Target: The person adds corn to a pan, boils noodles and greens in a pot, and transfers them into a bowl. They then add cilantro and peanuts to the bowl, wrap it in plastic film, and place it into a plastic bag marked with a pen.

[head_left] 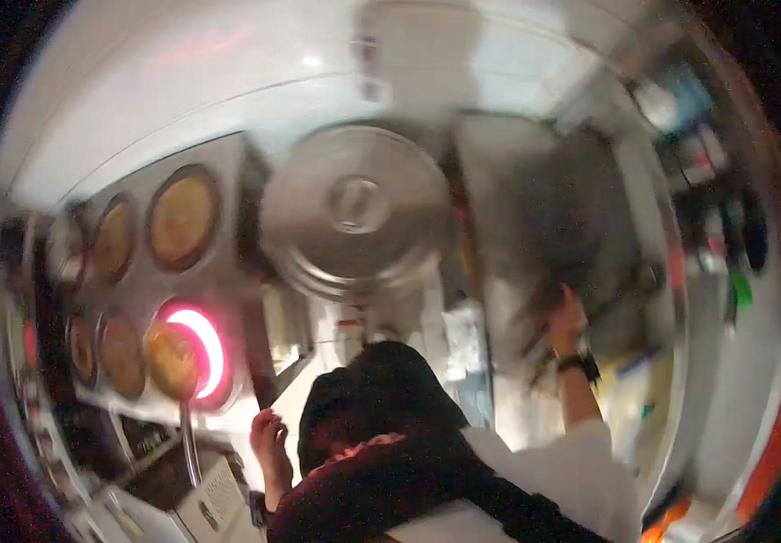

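a small round pan (173,358), yellowish inside with a shiny handle, partly covers a glowing pink burner (214,351) at the stovetop's (143,288) near right corner, as a left hand (270,443) curls nearby and a blurred right hand (568,319) reaches out, its grip unclear.

The person wore a white, short-sleeved top (558,471), a black band (580,365) around the right wrist (570,347), and black cloth (386,389) with a blurred reddish patch (359,449) at lower centre.

One head-worn view looks forward and steeply down over the wearer.
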The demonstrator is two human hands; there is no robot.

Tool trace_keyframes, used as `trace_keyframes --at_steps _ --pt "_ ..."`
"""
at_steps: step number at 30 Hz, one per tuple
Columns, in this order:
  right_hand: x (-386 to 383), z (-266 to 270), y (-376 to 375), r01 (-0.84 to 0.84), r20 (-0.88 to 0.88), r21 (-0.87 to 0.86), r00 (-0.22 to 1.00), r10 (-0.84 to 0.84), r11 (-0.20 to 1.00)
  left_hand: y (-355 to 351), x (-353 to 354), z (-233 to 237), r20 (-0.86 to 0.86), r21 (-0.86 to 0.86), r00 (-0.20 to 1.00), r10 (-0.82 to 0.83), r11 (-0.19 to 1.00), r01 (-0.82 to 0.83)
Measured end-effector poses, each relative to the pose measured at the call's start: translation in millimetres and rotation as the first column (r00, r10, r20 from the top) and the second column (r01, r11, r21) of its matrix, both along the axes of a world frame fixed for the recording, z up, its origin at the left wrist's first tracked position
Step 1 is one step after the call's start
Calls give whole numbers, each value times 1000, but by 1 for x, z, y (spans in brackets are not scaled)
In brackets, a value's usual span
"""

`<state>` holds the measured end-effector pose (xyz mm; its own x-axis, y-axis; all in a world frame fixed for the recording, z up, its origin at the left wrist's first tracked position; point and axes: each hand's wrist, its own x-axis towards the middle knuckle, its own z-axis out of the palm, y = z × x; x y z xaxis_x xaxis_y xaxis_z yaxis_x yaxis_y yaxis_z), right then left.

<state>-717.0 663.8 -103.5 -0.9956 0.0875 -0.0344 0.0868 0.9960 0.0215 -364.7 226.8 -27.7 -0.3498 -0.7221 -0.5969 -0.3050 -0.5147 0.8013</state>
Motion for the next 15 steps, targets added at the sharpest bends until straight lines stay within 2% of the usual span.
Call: trace_keyframes --at_steps 1,2,3,4,5,6,7,8,9,10,11,12,13,14,15 --pt "-3 -80 79 -491 -416 -400 849 324 774 -5 6 -8 -29 70 1000 -3 998 5" --pt "2 -53 51 -54 -23 -692 998 53 720 0 8 -13 45 52 999 -3 999 0" --pt "-17 -101 93 -396 -269 -561 918 292 727 1 15 -20 -22 74 1000 -14 997 16" --pt "2 -11 16 -257 -33 -361 964 263 897 2 20 -28 -63 56 998 -19 998 22" --pt "21 39 -24 -287 58 -251 949 311 924 4 25 -36 -39 66 999 -11 998 14" --pt "11 15 -25 -351 101 -174 923 371 920 5 27 -36 -102 82 993 51 996 -43" --pt "-1 -8 -11 -395 136 -90 904 404 914 2 42 -50 -33 -48 997 -67 997 65" --pt "-16 -37 -1 -271 159 -340 927 339 901 5 42 -43 -73 40 996 57 998 -55" --pt "-31 -63 14 -111 212 -553 939 269 826 8 49 -44 -78 41 995 69 997 -66" --pt "-48 -84 34 -148 206 -561 928 311 814 11 58 -49 -83 50 994 76 996 -72" --pt "-67 -105 56 -401 175 -364 857 485 841 19 64 -56 -88 41 989 115 993 -112" --pt "-81 -125 60 -618 178 -143 752 635 773 26 70 -72 -125 56 980 158 987 -152" --pt "-87 -132 27 -644 186 -143 728 660 751 20 77 -94 -151 86 968 203 978 -192" --pt "-88 -125 6 -486 353 -40 810 468 873 20 86 -104 -155 86 962 225 973 -213" --pt "-78 -117 -17 -316 488 97 842 231 944 19 96 -119 -202 77 953 226 974 -215"
